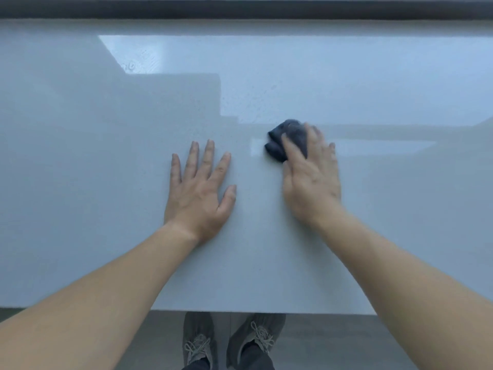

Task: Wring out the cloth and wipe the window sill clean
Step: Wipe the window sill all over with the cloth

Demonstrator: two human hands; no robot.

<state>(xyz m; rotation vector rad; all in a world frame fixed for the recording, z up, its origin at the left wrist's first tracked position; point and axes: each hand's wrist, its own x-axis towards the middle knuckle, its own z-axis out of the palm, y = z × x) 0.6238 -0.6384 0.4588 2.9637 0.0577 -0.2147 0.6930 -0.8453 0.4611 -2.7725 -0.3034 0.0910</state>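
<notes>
A wide, glossy pale-grey window sill (106,156) fills the view. A bunched dark blue-grey cloth (284,140) lies on it right of centre. My right hand (310,177) presses down on the cloth, fingers over its near side, and looks motion-blurred. My left hand (200,190) rests flat on the sill to the left of the cloth, fingers spread, holding nothing. Small water droplets (256,102) speckle the sill just beyond the cloth.
A dark window frame (240,9) runs along the sill's far edge. The sill's near edge (240,312) crosses the bottom of the view, with grey floor and my two grey laced shoes (229,340) below it.
</notes>
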